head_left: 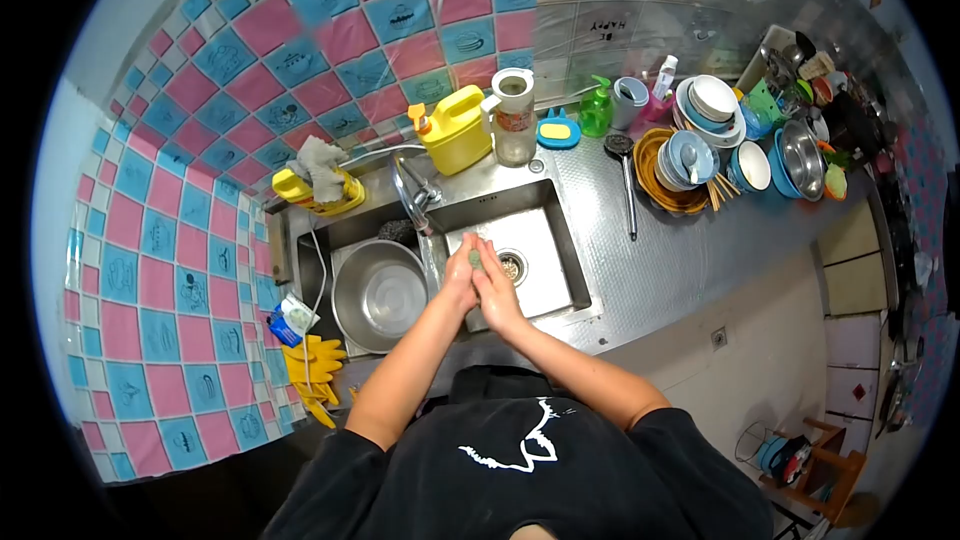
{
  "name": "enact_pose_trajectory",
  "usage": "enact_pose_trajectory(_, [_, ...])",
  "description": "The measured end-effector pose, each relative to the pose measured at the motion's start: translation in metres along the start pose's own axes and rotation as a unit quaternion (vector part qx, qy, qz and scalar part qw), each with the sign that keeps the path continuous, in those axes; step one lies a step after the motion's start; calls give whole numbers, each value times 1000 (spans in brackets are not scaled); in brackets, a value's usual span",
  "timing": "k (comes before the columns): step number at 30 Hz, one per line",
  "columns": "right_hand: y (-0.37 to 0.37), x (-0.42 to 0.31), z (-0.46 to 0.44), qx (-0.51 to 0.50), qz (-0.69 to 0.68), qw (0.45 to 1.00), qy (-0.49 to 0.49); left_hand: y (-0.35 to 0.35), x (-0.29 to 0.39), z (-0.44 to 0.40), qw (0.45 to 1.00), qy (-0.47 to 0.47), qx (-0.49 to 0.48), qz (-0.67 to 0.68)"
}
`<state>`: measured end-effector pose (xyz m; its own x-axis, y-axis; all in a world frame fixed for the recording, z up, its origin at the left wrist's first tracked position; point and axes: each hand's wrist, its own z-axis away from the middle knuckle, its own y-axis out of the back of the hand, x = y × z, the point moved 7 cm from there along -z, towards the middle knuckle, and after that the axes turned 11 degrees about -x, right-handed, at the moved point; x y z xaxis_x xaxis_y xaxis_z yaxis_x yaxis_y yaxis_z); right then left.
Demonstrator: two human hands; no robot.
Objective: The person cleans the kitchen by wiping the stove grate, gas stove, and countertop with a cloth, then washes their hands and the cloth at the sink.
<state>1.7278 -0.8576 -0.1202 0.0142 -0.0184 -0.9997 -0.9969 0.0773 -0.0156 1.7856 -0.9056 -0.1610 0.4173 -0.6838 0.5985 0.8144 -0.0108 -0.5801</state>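
Note:
My left hand and my right hand are together over the left side of the right sink basin, below the faucet. A small pale green object shows between them, partly covered by my fingers; its kind cannot be made out. Both hands are closed around it, fingers pointing away from me. The round drain lies just right of my hands. In the left basin, a large metal pot sits close to my left forearm.
Behind the sink stand a yellow jug, a clear pitcher and a blue soap dish. A black ladle, stacked bowls and a metal basin crowd the right counter. Yellow gloves hang at left.

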Motion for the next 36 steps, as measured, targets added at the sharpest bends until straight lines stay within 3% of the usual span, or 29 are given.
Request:
enact_pose_trajectory(2, [-3,3,-5,11,7,1000,-23,-1,-3,9,1000,19,8,14])
enact_pose_trajectory(5, [13,4,-45,6,24,997,-79,-23,-17,20,989,43,-94,103])
enact_pose_trajectory(8, [30,53,-67,0,8,998,-61,-15,-14,12,987,-45,-143,60])
enact_pose_trajectory(11, [7,44,-32,-42,-86,990,-102,15,-18,-10,990,1,-69,121])
enact_pose_trajectory(12, [-2,42,-16,-25,41,998,-33,11,-8,5,996,53,19,72])
enact_pose_trajectory(15, [-15,17,-5,-30,66,997,5,13,-16,13,988,82,26,126])
enact_pose_trajectory(18, [-2,19,-36,-5,9,999,-46,5,-24,15,993,44,-40,104])
enact_pose_trajectory(21, [21,89,-58,5,-76,988,-131,3,-28,15,988,-24,-126,83])
enact_pose_trajectory(22, [20,96,-52,-26,-56,990,-123,10,-26,15,993,-32,-89,74])
enact_pose_trajectory(23, [8,100,-39,-59,-127,986,-90,17,-22,14,996,-41,-53,66])
enact_pose_trajectory(25, [-13,65,-4,-35,-56,997,-37,32,-16,6,998,-34,-14,44])
enact_pose_trajectory(27, [-25,40,13,-41,-12,998,-39,33,-15,18,996,42,64,51])
enact_pose_trajectory(29, [-30,33,6,-45,7,999,-17,32,-25,18,995,29,17,89])
enact_pose_trajectory(31, [-26,31,-16,-51,79,993,-74,29,-29,19,991,16,-29,129])
enact_pose_trajectory(33, [-12,47,-39,-35,62,996,-49,20,-29,24,993,48,-64,83])
enact_pose_trajectory(35, [1,76,-47,8,-48,988,-144,16,-24,27,995,5,-77,70])
enact_pose_trajectory(36, [3,78,-42,-24,-38,990,-132,21,-22,23,995,-21,-76,59])
